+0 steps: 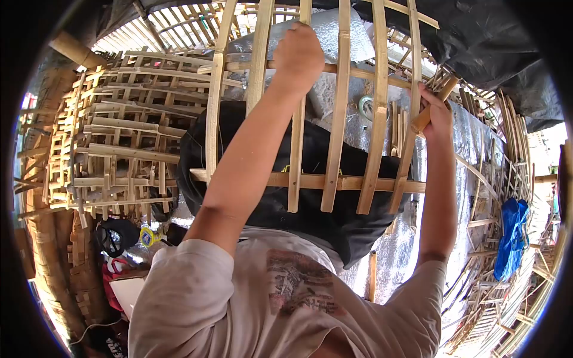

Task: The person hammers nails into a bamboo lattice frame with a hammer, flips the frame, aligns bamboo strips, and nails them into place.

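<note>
A bamboo lattice frame of pale slats [337, 119] lies across my black-clothed lap, its crosspiece [358, 182] near my body. My left hand [298, 56] is closed in a fist over the far part of a middle slat; what its fingers hold, if anything, is hidden. At the frame's right side, my right hand [439, 113] is closed around a short round bamboo piece [427, 119], with fingers close to the outermost slat.
Stacked bamboo lattices [131, 131] stand at the left. A tape roll [366, 108] lies beyond the slats on a silvery sheet [468, 155]. Blue plastic [511, 238] hangs at the right, black sheeting [483, 42] above. A yellow roll [147, 237] is at lower left.
</note>
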`<state>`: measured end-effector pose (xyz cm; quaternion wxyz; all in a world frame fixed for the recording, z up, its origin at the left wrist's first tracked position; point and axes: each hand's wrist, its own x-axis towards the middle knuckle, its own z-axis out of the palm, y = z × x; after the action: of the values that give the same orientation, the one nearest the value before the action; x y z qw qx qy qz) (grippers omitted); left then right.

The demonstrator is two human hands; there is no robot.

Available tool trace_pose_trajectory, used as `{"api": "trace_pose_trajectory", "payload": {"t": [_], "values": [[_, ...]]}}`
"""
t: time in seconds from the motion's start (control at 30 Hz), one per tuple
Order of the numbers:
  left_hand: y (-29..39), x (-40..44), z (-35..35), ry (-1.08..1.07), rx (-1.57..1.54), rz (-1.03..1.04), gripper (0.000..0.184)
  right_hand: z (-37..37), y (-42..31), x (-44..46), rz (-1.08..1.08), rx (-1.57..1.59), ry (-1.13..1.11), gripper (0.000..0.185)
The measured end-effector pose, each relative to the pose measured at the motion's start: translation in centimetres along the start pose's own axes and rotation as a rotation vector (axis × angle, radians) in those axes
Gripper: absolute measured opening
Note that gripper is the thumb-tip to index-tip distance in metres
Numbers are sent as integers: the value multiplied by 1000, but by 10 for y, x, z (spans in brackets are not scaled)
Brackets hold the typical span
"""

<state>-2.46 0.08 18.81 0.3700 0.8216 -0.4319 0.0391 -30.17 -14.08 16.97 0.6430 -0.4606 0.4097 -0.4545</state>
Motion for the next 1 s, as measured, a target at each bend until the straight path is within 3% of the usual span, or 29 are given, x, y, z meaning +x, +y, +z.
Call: {"api": "trace_pose_trajectory", "payload": {"t": [0.27, 0.37, 0.4, 0.5, 0.63, 0.7, 0.77, 0.8, 0.83, 0.9, 1.0], "values": [[21, -32, 3, -32, -225, 67, 30, -49, -40, -8, -83, -91, 5, 29], [42, -39, -18, -174, -198, -29, 34, -56, -54, -17, -166, -79, -15, 27], [49, -40, -28, -204, -204, -26, 38, -54, -59, -24, -149, -62, 6, 30], [60, -28, -20, -190, -138, 51, 73, -68, -70, -26, -101, -47, -27, 35], [91, 3, -29, -127, -135, 130, 31, -84, -70, -8, -47, -94, -59, 35], [103, 28, -28, -191, -124, 162, 31, -86, -66, 2, 51, -118, -9, 33], [114, 57, -24, -253, -50, 147, 28, -82, -56, 10, -4, -114, -77, 34], [112, 77, -3, -201, -19, 197, 30, -68, -52, 10, -5, -98, 26, 32], [109, 98, 22, -149, 12, 247, 32, -55, -47, 8, -4, -80, 129, 31], [93, 130, 34, -214, 6, 259, 26, -47, -34, 11, 36, 47, 32, 25], [62, 159, 48, -264, 83, 350, 27, -8, -11, 7, 60, 83, 123, 30]]}}
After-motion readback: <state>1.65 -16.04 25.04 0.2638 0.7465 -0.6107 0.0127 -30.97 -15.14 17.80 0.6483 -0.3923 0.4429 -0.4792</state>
